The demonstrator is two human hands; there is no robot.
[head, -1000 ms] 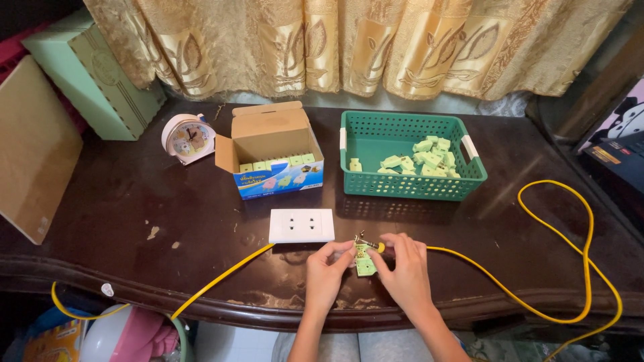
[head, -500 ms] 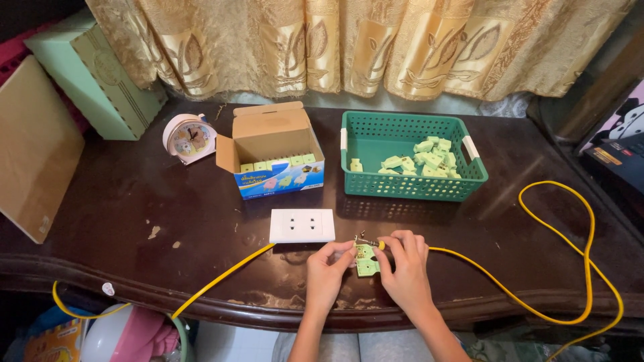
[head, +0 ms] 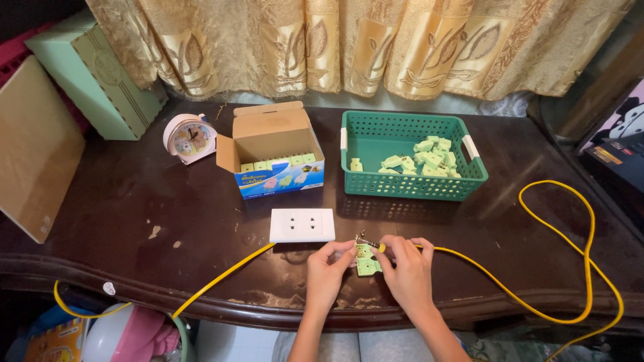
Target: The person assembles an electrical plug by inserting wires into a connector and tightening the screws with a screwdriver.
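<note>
Both hands pinch one small green socket part (head: 366, 260) at the table's front edge (head: 268, 305): left hand (head: 327, 273) and right hand (head: 406, 268) each closed on it, yellow cable (head: 537, 312) feeding in. White outlet plate (head: 302, 224) lies just behind. Green basket (head: 376, 191) holds loose green parts; open cardboard box (head: 272, 137) holds a row. Bare tabletop lies left.

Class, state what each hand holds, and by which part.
Both the left hand and right hand pinch the small pale-green plastic socket part by its sides; the right also grips the yellow cable end.
</note>
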